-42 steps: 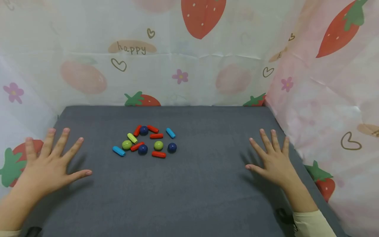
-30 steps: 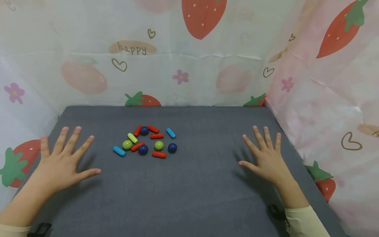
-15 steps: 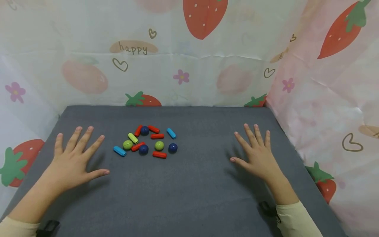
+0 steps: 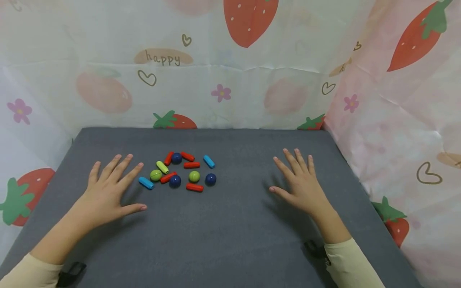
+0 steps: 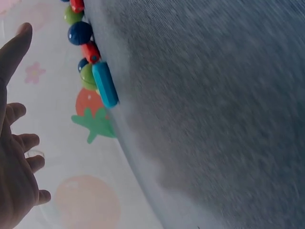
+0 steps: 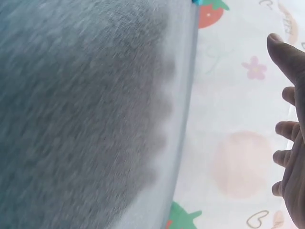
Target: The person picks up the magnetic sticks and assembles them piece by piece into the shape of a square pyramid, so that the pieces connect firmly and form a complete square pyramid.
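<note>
My left hand [image 4: 109,196] hovers over the grey cloth with fingers spread, just left of a loose group of beads. Closest to it lies a blue tube bead [image 4: 146,183], also plain in the left wrist view. Around that are red tube beads such as this red bead [image 4: 194,187], a pale green tube bead [image 4: 162,167], round green beads like this green ball [image 4: 194,176], and dark blue round beads like this navy ball [image 4: 210,179]. A second blue tube bead [image 4: 209,161] lies at the group's right. Off to the right, my right hand [image 4: 302,188] is held spread above the cloth, holding nothing.
A grey cloth [image 4: 230,240] covers the table, whose far edge meets a white curtain [image 4: 237,80] printed with strawberries, hearts and flowers. Another stretch of this curtain hangs along the right side. Black straps [image 4: 72,274] show at both wrists.
Both hands have moved inward over the cloth, the left one rightward to near the beads and the right one leftward. Their fingers stay spread, and the beads lie as before.
</note>
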A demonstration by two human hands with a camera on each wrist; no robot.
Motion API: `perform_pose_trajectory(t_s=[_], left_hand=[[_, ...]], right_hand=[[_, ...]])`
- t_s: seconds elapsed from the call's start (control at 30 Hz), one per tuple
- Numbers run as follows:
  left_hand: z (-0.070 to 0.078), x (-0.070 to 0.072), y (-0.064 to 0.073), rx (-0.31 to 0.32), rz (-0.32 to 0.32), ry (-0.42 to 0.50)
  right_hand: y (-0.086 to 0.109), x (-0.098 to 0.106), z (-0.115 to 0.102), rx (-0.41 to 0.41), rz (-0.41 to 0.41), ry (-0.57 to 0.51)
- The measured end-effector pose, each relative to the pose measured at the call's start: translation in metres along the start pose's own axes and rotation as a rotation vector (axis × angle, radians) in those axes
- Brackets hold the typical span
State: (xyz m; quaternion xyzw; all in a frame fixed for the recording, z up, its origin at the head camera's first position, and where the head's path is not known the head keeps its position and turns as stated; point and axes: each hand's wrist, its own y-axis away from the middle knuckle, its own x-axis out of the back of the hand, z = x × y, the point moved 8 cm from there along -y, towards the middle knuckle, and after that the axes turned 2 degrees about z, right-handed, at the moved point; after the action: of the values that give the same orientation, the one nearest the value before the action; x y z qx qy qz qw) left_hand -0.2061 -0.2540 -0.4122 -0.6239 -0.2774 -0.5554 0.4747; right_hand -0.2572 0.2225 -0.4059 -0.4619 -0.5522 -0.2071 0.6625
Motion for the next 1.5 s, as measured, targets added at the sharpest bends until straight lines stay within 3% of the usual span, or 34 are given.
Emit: perform_pose_trajectory(t_s=[0.47, 0.97, 1.2, 1.5], left_hand=[[0.034, 0.001, -0.022, -0.075, 0.044, 0.123], [0.061, -0.017, -0.044, -0.145, 0.031, 0.25], [0.068, -0.026, -0.055, -0.141, -0.01, 0.261], [0.073, -0.036, -0.067, -0.135, -0.008, 0.281]], right_hand=[[-0.022, -0.004, -0.026, 0.038, 0.024, -0.103], [-0.045, -0.019, -0.057, 0.078, 0.018, -0.258], [-0.051, -0.03, -0.068, 0.064, -0.024, -0.33], [-0.064, -0.046, -0.08, 0.026, -0.1, -0.412]])
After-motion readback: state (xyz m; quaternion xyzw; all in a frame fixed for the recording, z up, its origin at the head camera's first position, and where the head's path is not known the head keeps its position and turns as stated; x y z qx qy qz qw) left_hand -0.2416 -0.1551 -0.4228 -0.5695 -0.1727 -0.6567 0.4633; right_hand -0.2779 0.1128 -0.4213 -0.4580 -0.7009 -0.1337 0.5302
